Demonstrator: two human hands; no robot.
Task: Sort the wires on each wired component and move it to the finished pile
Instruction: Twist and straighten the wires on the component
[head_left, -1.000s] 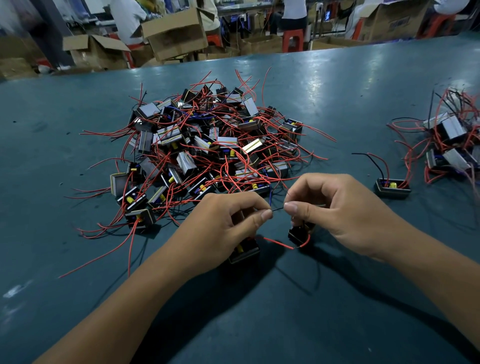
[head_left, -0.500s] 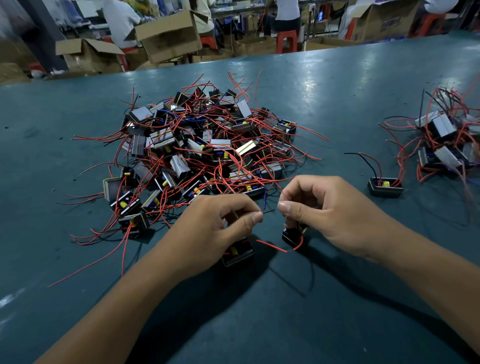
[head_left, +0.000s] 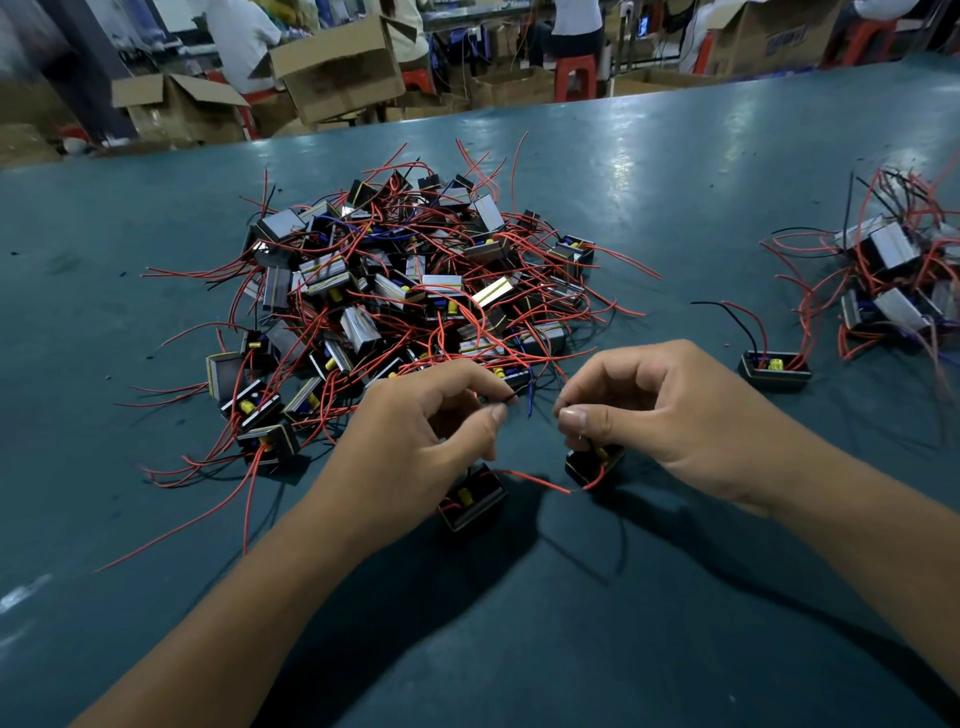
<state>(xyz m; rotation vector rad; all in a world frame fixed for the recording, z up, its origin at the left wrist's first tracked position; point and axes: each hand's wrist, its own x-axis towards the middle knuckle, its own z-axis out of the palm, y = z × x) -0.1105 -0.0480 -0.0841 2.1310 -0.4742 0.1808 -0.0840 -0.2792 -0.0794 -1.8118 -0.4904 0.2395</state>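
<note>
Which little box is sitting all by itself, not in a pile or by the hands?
The lone box right of the right hand, open top up, one black and one red wire, just short of the right pile.

Left hand (head_left: 415, 441) pinches a thin black wire (head_left: 506, 399), right hand (head_left: 660, 415) grips a small component (head_left: 592, 462) (red lead trailing) — big tangled pile (head_left: 405, 296) just behind.

Dim overhead light glares off the table (head_left: 649, 171); blurred, bowed edges.
</note>
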